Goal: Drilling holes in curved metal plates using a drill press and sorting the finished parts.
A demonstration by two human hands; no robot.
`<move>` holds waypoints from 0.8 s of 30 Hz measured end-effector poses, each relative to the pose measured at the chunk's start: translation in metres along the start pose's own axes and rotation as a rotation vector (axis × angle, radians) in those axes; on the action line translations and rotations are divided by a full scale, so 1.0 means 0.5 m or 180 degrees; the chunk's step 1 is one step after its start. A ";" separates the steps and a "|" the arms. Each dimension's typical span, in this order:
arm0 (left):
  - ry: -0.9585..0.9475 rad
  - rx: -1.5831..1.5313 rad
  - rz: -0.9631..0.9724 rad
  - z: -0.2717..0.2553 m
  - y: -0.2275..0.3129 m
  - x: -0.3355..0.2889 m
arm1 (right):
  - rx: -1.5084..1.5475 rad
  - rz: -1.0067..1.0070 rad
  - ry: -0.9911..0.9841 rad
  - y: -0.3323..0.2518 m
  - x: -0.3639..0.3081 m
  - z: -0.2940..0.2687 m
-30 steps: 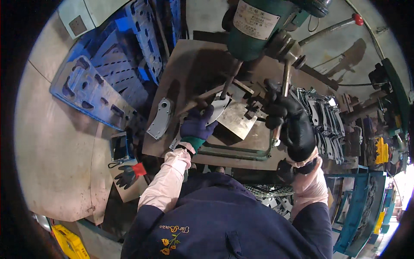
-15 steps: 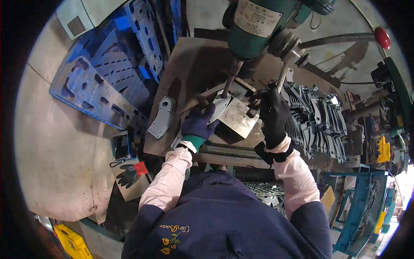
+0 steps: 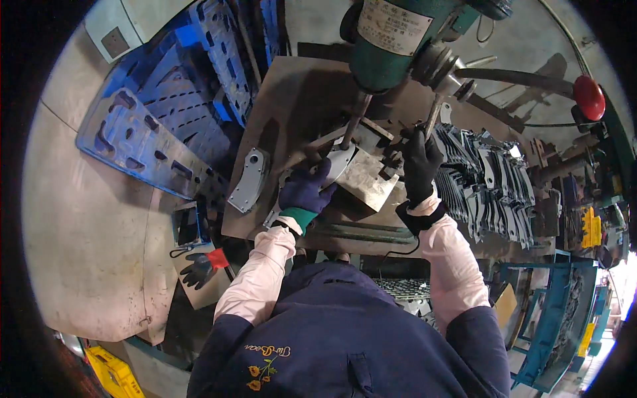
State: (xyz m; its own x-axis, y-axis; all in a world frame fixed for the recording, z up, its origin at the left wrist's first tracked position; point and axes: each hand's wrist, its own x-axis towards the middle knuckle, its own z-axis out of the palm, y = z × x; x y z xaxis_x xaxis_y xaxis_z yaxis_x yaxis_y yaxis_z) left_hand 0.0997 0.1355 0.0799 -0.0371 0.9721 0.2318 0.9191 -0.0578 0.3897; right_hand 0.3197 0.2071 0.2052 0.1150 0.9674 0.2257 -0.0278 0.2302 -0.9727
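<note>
My left hand, in a dark purple glove with a green cuff, is closed on a grey curved metal plate. The plate lies against a flat metal block, below the spindle of a green drill press. Whether the drill tip touches the plate I cannot tell. In a black glove, my right hand is wrapped round the lower end of a metal feed lever on the press. Another lever of the same hub ends in a red knob.
A similar grey plate lies on the worktable's left side. Rows of dark metal plates fill its right side. Blue plastic pallets lean at the left. Below them, a loose black glove lies on a board.
The feed levers have turned: the red knob has come lower, toward me. My right hand has shifted slightly on its lever. My left hand and the plate stay put.
</note>
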 end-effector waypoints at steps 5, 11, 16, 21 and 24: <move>-0.0008 -0.0208 0.0188 0.003 -0.007 0.002 | 0.0007 -0.0362 0.0054 0.037 0.025 -0.008; 0.0372 -0.0204 0.0411 0.009 -0.016 0.002 | -0.0145 -0.0568 0.0237 0.088 0.072 -0.025; 0.0248 -0.0372 0.0303 0.004 -0.008 0.003 | -0.0943 -0.1695 0.0507 0.134 0.108 -0.043; 0.0520 -0.0493 0.0501 0.004 -0.019 0.001 | -0.0991 -0.1432 0.0387 0.109 0.109 -0.036; 0.0576 -0.0291 0.0549 0.017 -0.025 0.004 | -0.1006 -0.1248 0.0324 0.122 0.120 -0.052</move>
State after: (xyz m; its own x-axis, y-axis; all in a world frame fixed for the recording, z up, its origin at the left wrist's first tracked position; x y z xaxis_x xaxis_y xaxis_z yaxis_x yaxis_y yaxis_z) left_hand 0.0917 0.1400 0.0679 0.0401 0.8900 0.4542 0.8791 -0.2475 0.4074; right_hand 0.3507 0.2766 0.1583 0.1530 0.7959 0.5858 0.3365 0.5154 -0.7881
